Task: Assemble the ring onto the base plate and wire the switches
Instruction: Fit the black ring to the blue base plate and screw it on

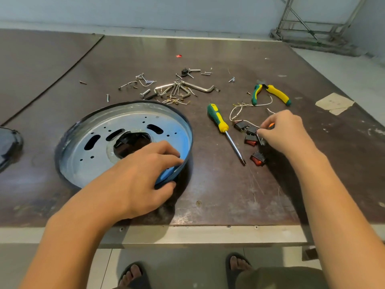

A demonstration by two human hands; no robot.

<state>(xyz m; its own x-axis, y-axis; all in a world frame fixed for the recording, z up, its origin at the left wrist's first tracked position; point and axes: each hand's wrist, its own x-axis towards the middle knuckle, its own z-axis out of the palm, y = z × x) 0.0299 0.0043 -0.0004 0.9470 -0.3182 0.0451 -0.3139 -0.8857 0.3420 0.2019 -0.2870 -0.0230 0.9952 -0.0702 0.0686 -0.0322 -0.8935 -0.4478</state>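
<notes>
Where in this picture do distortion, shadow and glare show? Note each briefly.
Head view: forearms widen toward the bottom corners, wide-angle stretch; soft shadows fall on the table under the left hand at the ring and the right hand at the switches; the base plate gleams pale.

One round grey metal base plate (83, 163) carrying one dark ring (180, 170) sits left of the single green-and-yellow-handled screwdriver (218, 119). Just right of the screwdriver, four black rocker switches (251, 140) lie on the desk, and a fifth seems pinched in the right hand (285, 130). One pair of green-and-yellow pliers (270, 91) lies beyond the screwdriver. One large silver hex key (200, 87) lies there too, with smaller keys and loose screws (143, 80) too tangled to count. Two hands show, counting the left hand (141, 178).
</notes>
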